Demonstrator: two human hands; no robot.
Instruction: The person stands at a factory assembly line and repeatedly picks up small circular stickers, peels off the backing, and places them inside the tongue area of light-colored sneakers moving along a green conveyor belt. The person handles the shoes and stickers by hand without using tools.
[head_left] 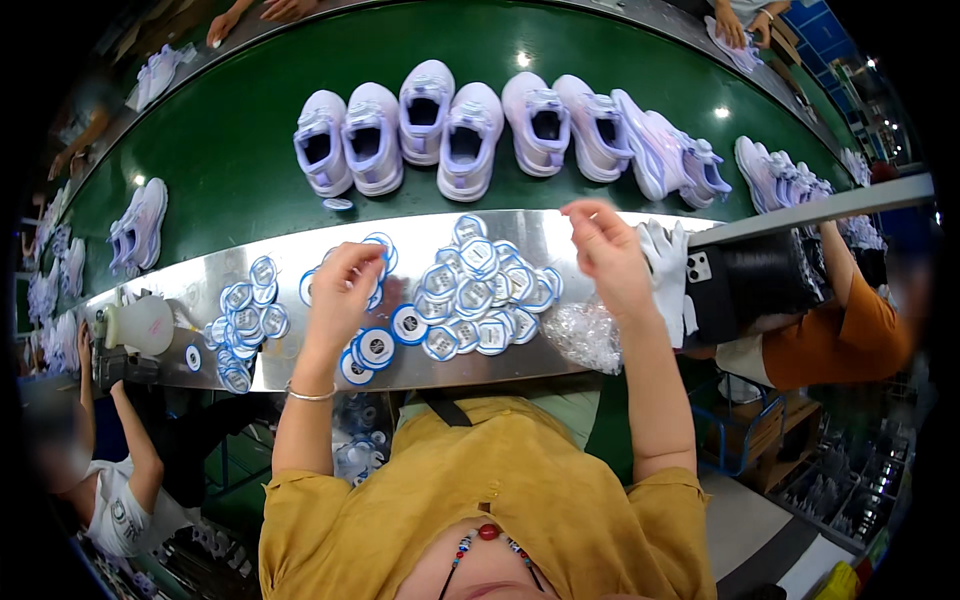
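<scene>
Steel ledge (pixel 300 262): round tags (pixel 480 290) heaped; sneakers (pixel 470 135) beyond.

- Round white tags with blue rims (pixel 478 290) are heaped flat on the shiny metal ledge (pixel 560 228).
- One blue-rimmed tag (pixel 380 248) is pinched upright at the left hand (pixel 342 285).

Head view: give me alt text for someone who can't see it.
A person's left hand holds a round blue-and-white tag above piles of such tags on a metal ledge; the right hand is raised, fingers pinched. Beyond, pale lilac sneakers sit on a green conveyor.
</scene>
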